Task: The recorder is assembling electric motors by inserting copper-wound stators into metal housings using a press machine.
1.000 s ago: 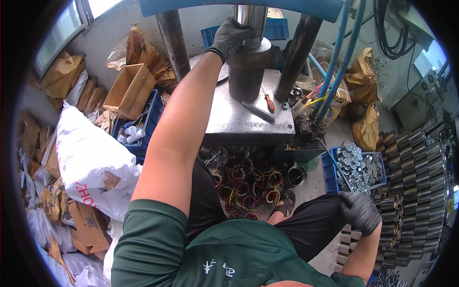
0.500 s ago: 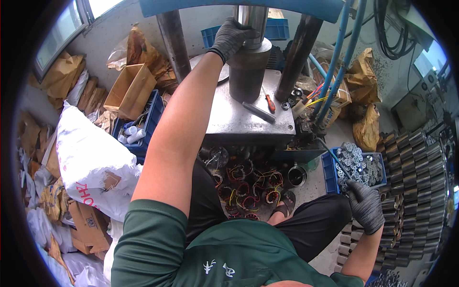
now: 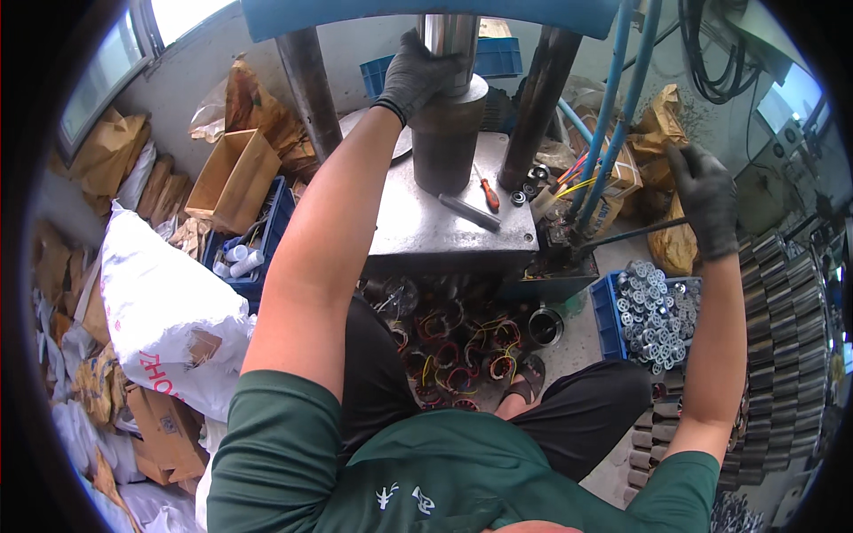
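Note:
My left hand (image 3: 416, 76), in a dark grey glove, is wrapped round the side of a shiny metal cylinder (image 3: 450, 44). That cylinder stands on a thicker dark metal cylinder (image 3: 446, 147), upright on the steel bed (image 3: 404, 218) of a blue-topped press (image 3: 426, 16). My gloved right hand (image 3: 708, 200) is raised at the right, its fingers stretched upward. A dark lever bar (image 3: 635, 233) runs from the press's side to the palm's edge; contact there is partly hidden. An orange-handled screwdriver (image 3: 488, 191) and a dark metal bar (image 3: 469, 212) lie before the thick cylinder.
Wire-wound motor stators (image 3: 462, 355) lie on the floor under the bed. A blue crate (image 3: 609, 315) of grey metal parts stands right, by stacked metal tubes (image 3: 782, 355). Blue hoses (image 3: 613, 124) rise beside the press. A white sack (image 3: 169, 302) and wooden box (image 3: 233, 182) are left.
My right hand has risen from above the crate, and the lever bar has swung up with it. Its fingers have straightened. The left hand stays on the shiny cylinder; the view has shifted slightly.

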The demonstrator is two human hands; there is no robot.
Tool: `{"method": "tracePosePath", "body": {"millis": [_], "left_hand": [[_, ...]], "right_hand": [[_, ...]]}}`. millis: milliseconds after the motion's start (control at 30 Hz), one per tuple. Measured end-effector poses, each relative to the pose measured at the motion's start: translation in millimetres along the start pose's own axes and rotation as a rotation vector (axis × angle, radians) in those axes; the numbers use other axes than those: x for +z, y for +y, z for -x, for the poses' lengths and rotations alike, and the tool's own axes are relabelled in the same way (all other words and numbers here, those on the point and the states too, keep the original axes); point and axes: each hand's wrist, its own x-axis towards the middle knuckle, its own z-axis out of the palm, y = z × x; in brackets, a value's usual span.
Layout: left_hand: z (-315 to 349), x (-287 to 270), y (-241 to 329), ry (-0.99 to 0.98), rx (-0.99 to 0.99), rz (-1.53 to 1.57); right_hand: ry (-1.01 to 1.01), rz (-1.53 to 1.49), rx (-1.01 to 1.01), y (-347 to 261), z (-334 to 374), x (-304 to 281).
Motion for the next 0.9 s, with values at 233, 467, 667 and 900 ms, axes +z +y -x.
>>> {"method": "tracePosePath", "body": {"millis": [233,467,667,900], "left_hand": [[12.4,-3.2,-0.8,0.015,-0.045,0.083],[123.9,-27.0,66.4,0.187,0.158,0.189],[211.8,-14.9,10.8,0.354,-0.11,0.965],[241.9,-21.4,-13.9,0.314,-0.56,1.274]], "right_hand": [[-0.104,0.016,0.14,6.6,-28.2,18.8],[-0.139,0.057,0.131,-17.1,-13.3,-4.1],[-0.006,0.241,-0.176,-3.4,31.5,-3.6],[-0.286,0.25,-0.403,-69.2,154.2,-51.2]]}}
